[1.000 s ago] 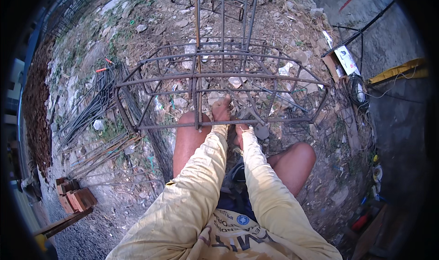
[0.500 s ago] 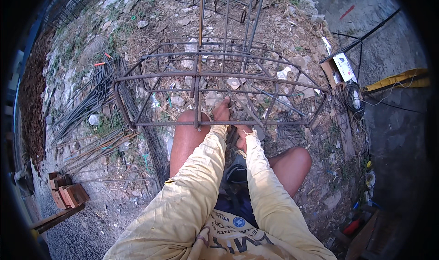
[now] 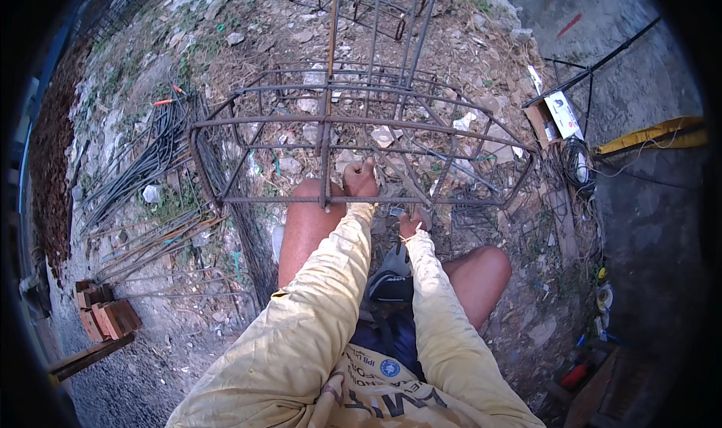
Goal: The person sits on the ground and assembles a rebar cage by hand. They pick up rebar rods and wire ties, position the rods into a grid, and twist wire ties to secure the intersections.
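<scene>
A rebar cage [image 3: 256,120] of bent, rusty steel bars stands before me, with upright rods [image 3: 374,29] rising from it. Inside its near lower bar, my left hand [image 3: 359,180] is closed, its fingers curled; whatever it grips is too small to make out. My right hand [image 3: 415,221] is just below that bar, to the right of and nearer than the left one. Its fingers are closed too. A small greyish piece [image 3: 396,211] shows beside the right fingers, its kind unclear. The two hands are apart.
Bundled black rods [image 3: 154,153] and thin rusty bars [image 3: 169,240] lie at left, above red bricks [image 3: 113,319]. An open carton [image 3: 560,113] and coiled wire [image 3: 577,161] sit at right, near yellow cloth [image 3: 654,135]. Another rebar frame [image 3: 368,14] stands farther off. Rubble covers the ground.
My right hand has moved back toward me and slightly right, away from the left hand. My left hand has shifted slightly left. The cage stays in place.
</scene>
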A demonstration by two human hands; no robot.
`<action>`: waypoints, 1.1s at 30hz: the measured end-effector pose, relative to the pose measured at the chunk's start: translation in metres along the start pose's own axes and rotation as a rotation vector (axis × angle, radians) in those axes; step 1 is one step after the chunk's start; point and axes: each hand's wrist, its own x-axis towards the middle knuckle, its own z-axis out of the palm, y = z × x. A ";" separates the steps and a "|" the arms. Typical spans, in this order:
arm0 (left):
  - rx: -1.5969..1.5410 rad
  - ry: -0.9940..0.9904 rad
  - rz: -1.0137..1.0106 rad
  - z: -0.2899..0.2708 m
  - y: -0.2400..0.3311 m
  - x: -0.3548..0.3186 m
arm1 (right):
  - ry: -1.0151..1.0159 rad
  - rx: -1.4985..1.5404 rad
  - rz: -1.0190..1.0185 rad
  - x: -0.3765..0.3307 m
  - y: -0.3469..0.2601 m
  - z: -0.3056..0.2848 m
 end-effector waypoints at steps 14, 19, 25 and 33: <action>0.200 0.185 0.336 -0.003 0.007 -0.011 | -0.004 -0.343 -0.496 -0.002 -0.024 0.022; 0.177 0.159 0.327 -0.003 0.006 -0.011 | -0.108 -0.451 -0.474 0.002 -0.026 0.022; 0.312 0.149 0.167 -0.004 0.030 -0.029 | -0.209 -0.544 -0.450 0.013 -0.025 0.021; 0.192 0.113 0.202 -0.011 0.030 -0.033 | -0.298 -0.614 -0.437 0.020 -0.024 0.021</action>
